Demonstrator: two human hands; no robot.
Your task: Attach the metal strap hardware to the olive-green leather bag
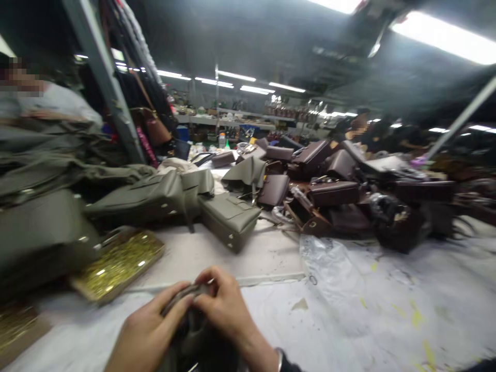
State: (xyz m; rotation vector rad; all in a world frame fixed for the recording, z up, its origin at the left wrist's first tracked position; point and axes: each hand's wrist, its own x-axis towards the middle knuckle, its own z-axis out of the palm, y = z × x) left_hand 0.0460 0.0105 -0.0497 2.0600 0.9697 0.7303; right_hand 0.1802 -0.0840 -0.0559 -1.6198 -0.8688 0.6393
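Note:
At the bottom middle of the head view, a dark olive-grey handbag (203, 343) is close to me, its lower part cut off by the frame. My left hand (149, 325) pinches the upper edge of it between thumb and fingers. From the other side my right hand (228, 305) is closed on the same edge, its thumb near the left one. Blur and the fingers hide the exact part gripped. Beyond the hands, an olive green bag (232, 217) lies on the table (267, 253).
Left of my hands is a cardboard tray (155, 256) of shiny gold-coloured small parts. Olive bags (42, 232) are piled at the far left. Dark brown bags (333, 194) heap across the back. A clear plastic bag (329, 263) lies to the right. Other people (58, 103) are farther off.

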